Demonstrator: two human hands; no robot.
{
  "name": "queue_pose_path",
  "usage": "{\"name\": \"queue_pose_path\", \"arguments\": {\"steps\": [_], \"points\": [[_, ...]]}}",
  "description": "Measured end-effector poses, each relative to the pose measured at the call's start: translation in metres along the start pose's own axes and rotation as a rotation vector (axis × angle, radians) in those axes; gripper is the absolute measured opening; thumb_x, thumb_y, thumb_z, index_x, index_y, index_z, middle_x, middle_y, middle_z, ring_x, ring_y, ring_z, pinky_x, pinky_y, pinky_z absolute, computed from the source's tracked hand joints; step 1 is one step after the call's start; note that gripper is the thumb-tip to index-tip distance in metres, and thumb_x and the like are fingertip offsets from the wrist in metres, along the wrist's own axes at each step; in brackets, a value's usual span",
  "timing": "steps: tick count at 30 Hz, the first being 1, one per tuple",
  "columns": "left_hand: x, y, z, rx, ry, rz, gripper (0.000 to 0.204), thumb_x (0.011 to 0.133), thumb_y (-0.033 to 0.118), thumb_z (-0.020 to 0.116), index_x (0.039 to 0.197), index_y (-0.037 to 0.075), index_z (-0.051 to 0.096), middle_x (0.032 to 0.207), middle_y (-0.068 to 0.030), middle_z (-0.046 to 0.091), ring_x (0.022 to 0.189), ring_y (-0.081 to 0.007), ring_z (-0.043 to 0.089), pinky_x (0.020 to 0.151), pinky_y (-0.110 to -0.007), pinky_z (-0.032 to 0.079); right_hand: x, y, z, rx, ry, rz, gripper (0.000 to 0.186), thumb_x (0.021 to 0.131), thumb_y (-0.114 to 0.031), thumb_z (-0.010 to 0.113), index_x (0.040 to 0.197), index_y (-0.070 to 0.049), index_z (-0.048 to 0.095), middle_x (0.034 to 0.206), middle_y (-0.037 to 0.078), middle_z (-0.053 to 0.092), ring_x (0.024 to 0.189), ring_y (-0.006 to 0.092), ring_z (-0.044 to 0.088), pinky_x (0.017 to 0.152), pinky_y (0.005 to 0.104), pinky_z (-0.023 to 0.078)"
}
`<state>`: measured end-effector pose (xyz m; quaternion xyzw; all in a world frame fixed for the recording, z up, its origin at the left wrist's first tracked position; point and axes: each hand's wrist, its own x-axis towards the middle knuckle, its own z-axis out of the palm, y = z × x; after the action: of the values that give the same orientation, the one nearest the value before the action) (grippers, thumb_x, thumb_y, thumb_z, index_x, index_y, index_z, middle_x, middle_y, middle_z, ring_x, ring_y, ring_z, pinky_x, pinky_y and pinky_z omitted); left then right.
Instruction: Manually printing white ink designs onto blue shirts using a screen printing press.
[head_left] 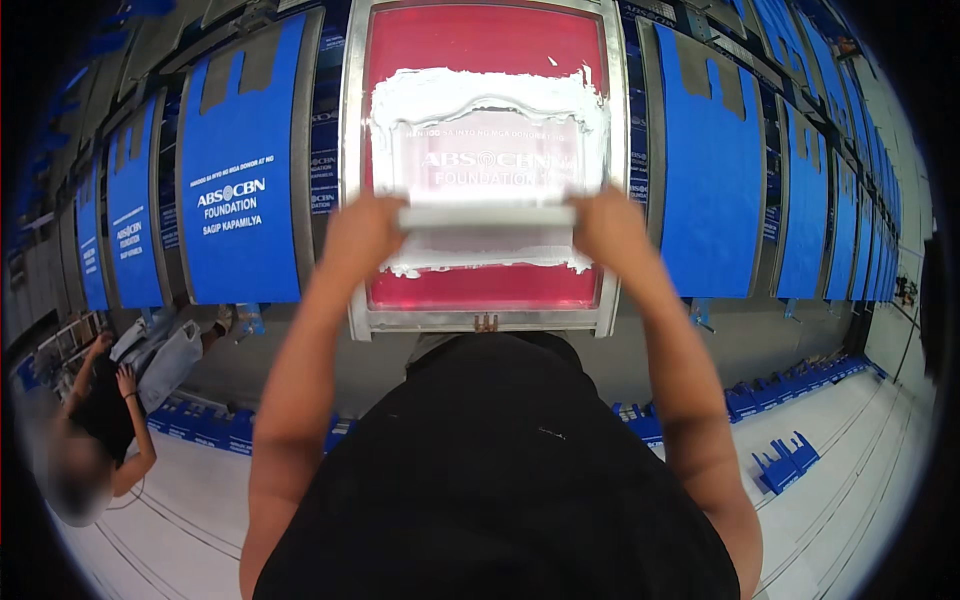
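Note:
My left hand and my right hand are closed around the two ends of a pale squeegee bar, held crosswise over a screen-printing screen. The screen has a metal frame and a red surface around a pale stencil panel with lettering. Thick white ink lies smeared in uneven bands around that panel. The bar's blade is lost in glare and blur, so I cannot tell how it meets the mesh.
Blue printed bag pieces lie on rows of boards left and right of the screen. A co-worker in dark clothing is at the lower left. Blue folded pieces rest on the pale floor at lower right, with more along a row behind my body.

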<state>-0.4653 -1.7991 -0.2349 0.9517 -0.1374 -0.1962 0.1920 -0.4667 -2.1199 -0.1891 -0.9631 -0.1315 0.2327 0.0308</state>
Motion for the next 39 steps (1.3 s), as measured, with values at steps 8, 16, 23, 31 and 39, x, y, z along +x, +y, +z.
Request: {"name": "queue_pose_path", "arguments": {"steps": [8, 16, 23, 31, 39], "points": [[0.039, 0.009, 0.017, -0.011, 0.082, -0.032, 0.031, 0.065, 0.007, 0.070, 0.095, 0.009, 0.069, 0.091, -0.0154, 0.067, 0.088, -0.0340, 0.063, 0.078, -0.044, 0.051, 0.028, 0.027, 0.057, -0.007, 0.240, -0.023, 0.028, 0.068, -0.007, 0.061, 0.095, -0.013, 0.068, 0.086, 0.011, 0.068, 0.086, 0.0290, 0.065, 0.100, 0.0515, 0.039], [0.054, -0.001, -0.020, 0.035, 0.050, -0.005, 0.039, 0.074, 0.028, 0.073, 0.108, 0.011, 0.069, 0.097, -0.0161, 0.068, 0.090, -0.0317, 0.066, 0.079, -0.042, 0.052, 0.045, 0.016, -0.014, 0.016, 0.006, 0.055, 0.042, 0.070, -0.012, 0.063, 0.111, -0.017, 0.067, 0.088, 0.015, 0.069, 0.088, 0.0331, 0.065, 0.074, 0.0438, 0.053], [-0.041, 0.014, 0.060, -0.055, 0.257, 0.177, 0.037, 0.058, 0.001, 0.070, 0.094, 0.008, 0.066, 0.094, -0.0139, 0.065, 0.090, -0.0318, 0.062, 0.080, -0.042, 0.051, -0.048, 0.010, 0.089, 0.167, 0.477, -0.117, 0.039, 0.060, 0.005, 0.062, 0.095, -0.010, 0.068, 0.083, 0.011, 0.065, 0.087, 0.0327, 0.061, 0.104, 0.0500, 0.037], [0.140, -0.005, -0.045, 0.042, 0.189, 0.067, 0.029, 0.070, 0.025, 0.076, 0.094, 0.011, 0.071, 0.080, -0.0145, 0.068, 0.081, -0.0341, 0.067, 0.076, -0.043, 0.053, 0.137, 0.059, -0.033, -0.024, 0.092, -0.015, 0.041, 0.067, -0.010, 0.058, 0.107, -0.013, 0.069, 0.098, 0.014, 0.069, 0.092, 0.0323, 0.066, 0.081, 0.0423, 0.053], [0.024, 0.025, -0.050, -0.125, 0.618, 0.015, 0.034, 0.080, 0.023, 0.073, 0.106, 0.004, 0.063, 0.101, -0.0187, 0.064, 0.097, -0.0364, 0.059, 0.087, -0.043, 0.047, 0.164, 0.066, -0.106, -0.018, 0.013, -0.059, 0.052, 0.065, -0.012, 0.056, 0.116, -0.007, 0.066, 0.108, 0.019, 0.066, 0.103, 0.0341, 0.062, 0.091, 0.0389, 0.050]]}}
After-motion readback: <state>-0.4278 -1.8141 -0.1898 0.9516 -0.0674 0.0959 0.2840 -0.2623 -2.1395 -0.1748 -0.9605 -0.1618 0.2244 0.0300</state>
